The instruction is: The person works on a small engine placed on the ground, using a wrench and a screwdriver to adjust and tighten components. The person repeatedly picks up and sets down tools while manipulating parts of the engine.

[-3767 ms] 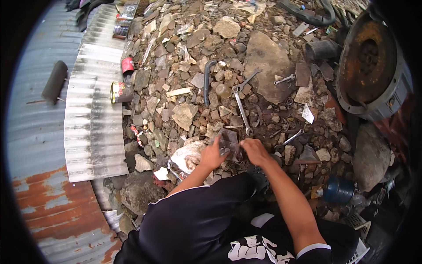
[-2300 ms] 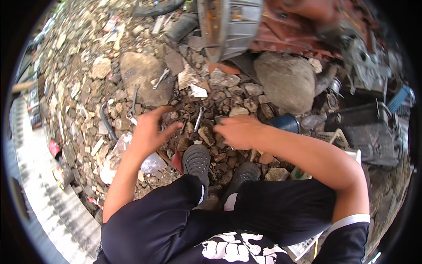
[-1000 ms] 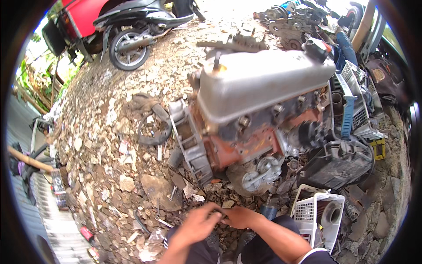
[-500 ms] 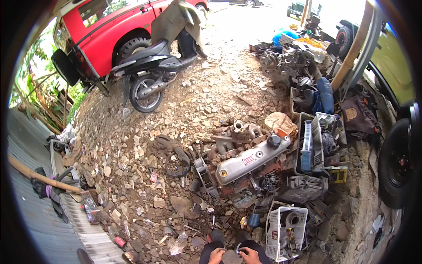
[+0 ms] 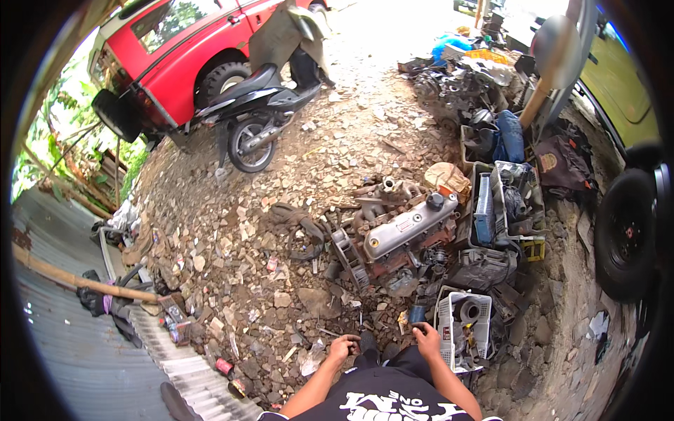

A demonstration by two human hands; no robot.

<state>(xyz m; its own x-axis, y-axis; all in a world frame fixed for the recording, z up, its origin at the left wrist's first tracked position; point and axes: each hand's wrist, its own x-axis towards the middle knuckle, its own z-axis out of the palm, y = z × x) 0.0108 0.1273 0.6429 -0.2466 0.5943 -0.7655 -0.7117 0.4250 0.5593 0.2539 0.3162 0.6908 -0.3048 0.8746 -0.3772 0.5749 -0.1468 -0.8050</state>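
Work looks between grips, where a careful pinch would suit: the left hand [image 5: 343, 346] is curled narrow at the rubble's [image 5: 242, 259] near edge, anything held too small to tell; the right hand [image 5: 426, 339], loosely bent, hold unclear, is just beside a round blue can [image 5: 417, 313]. Rightward, a latticed plastic crate [image 5: 445, 323]; beyond, a rusty engine [image 5: 382, 266], its cover [image 5: 407, 226] smooth metal.

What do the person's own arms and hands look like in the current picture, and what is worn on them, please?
The left hand and right hand are bare, without gloves, and the forearms are uncovered. The black shirt carries bold white print. Rings would be too small to make out.
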